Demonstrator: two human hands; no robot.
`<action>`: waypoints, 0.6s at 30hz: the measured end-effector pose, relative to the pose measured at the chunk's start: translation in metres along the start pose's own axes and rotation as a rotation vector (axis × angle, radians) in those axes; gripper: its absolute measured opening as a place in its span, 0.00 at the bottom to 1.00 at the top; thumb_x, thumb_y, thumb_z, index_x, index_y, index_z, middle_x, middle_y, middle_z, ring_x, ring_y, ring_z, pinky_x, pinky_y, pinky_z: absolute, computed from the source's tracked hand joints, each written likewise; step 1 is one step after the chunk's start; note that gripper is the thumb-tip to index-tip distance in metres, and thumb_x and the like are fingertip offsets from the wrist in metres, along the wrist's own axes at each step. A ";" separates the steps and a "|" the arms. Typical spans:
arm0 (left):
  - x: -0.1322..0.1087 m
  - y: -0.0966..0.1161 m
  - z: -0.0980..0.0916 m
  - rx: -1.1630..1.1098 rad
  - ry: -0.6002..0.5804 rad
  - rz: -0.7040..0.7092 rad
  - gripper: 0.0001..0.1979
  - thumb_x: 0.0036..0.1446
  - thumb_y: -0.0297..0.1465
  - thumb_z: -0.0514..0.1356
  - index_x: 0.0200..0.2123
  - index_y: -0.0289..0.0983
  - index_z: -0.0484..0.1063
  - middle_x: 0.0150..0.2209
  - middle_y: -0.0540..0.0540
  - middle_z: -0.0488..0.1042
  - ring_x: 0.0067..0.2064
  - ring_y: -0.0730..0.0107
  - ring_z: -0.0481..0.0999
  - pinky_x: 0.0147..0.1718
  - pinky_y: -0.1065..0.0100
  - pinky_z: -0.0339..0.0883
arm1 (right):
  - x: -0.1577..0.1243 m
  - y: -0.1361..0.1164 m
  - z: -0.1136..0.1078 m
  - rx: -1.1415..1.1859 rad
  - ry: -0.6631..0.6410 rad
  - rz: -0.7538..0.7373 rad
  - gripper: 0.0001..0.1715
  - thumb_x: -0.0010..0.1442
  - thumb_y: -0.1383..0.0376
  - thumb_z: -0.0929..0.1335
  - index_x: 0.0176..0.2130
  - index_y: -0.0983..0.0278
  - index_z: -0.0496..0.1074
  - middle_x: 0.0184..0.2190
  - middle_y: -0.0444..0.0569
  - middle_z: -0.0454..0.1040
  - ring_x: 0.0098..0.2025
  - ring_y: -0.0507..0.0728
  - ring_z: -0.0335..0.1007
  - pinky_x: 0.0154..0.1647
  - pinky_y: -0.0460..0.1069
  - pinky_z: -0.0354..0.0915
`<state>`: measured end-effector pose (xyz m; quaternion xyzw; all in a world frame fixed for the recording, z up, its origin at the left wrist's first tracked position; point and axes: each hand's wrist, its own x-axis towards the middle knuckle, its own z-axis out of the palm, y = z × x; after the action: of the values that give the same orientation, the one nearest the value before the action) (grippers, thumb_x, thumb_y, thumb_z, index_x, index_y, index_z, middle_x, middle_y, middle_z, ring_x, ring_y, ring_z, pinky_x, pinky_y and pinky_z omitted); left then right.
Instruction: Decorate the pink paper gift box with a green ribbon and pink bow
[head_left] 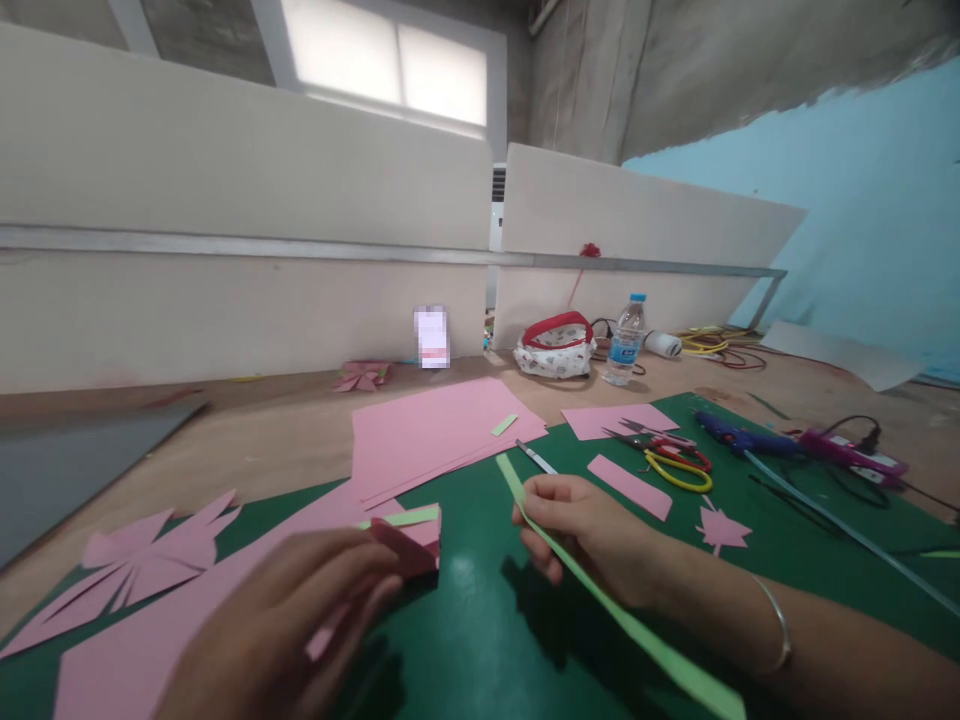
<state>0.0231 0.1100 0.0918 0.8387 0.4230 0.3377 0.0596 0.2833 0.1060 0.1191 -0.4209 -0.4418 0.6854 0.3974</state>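
a thin, smooth, silvery bangle (785, 640) encircles the bare right forearm (697, 595), and the right hand (581, 520) and left hand (289, 605) are uncovered.

Left hand (289, 600) loosely curled, right hand (589, 520) pinching, held apart

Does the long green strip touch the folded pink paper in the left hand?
Apart. The head view shows green mat between the long green strip in the right hand and the folded pink paper in the left hand.
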 end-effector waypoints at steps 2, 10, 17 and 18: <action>0.008 -0.023 -0.007 0.203 0.070 0.036 0.15 0.57 0.47 0.53 0.42 0.51 0.74 0.45 0.49 0.77 0.46 0.56 0.74 0.44 0.55 0.68 | 0.004 -0.002 -0.006 -0.046 0.001 0.039 0.13 0.58 0.60 0.68 0.29 0.67 0.66 0.15 0.39 0.65 0.16 0.45 0.59 0.18 0.40 0.56; 0.007 -0.042 0.021 0.374 -0.244 -0.043 0.24 0.59 0.46 0.50 0.53 0.40 0.69 0.57 0.41 0.70 0.56 0.51 0.71 0.52 0.48 0.66 | 0.013 0.016 -0.012 -0.114 -0.088 0.158 0.06 0.56 0.65 0.66 0.29 0.67 0.66 0.18 0.43 0.71 0.16 0.47 0.66 0.17 0.41 0.59; 0.007 -0.034 0.019 0.327 -0.242 -0.063 0.25 0.58 0.46 0.52 0.53 0.37 0.62 0.53 0.37 0.74 0.50 0.56 0.75 0.45 0.58 0.73 | 0.009 0.014 -0.009 -0.233 -0.167 0.135 0.04 0.56 0.69 0.65 0.28 0.66 0.67 0.13 0.38 0.65 0.13 0.45 0.58 0.14 0.40 0.57; 0.008 -0.034 0.019 0.319 -0.238 -0.057 0.25 0.58 0.46 0.53 0.54 0.38 0.60 0.54 0.37 0.72 0.52 0.55 0.74 0.46 0.57 0.72 | 0.008 0.013 -0.008 -0.269 -0.181 0.133 0.05 0.57 0.69 0.64 0.28 0.66 0.66 0.12 0.37 0.65 0.12 0.45 0.58 0.14 0.39 0.57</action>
<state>0.0154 0.1407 0.0686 0.8593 0.4846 0.1631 -0.0150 0.2859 0.1114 0.1033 -0.4351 -0.5347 0.6798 0.2501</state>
